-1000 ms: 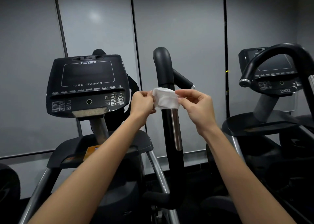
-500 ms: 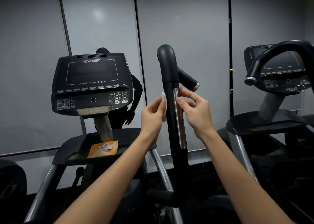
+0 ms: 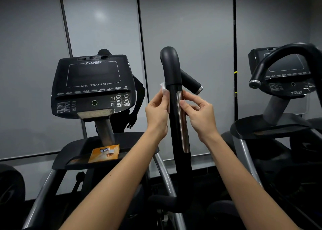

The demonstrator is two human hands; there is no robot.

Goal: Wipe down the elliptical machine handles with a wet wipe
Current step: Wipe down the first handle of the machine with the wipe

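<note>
The black upright handle (image 3: 171, 69) of the elliptical stands in the middle, with a silver sensor strip (image 3: 182, 125) down its front. My left hand (image 3: 156, 113) pinches a white wet wipe (image 3: 163, 88) against the handle's left side, just below the curved top. The wipe runs behind the handle and its far end is hidden. My right hand (image 3: 200, 116) is at the same height on the right side, fingers curled in a pinch, thumb tip against the silver strip.
The Cybex console (image 3: 93, 83) sits to the left. An orange wipe packet (image 3: 105, 153) lies on the tray below it. A short side grip (image 3: 191, 81) juts out behind the handle. A second machine's curved handle (image 3: 278, 55) and console (image 3: 285, 88) are on the right.
A second ago both hands held the wipe spread in front of the handle. The wipe now passes behind it, with one hand on each side.
</note>
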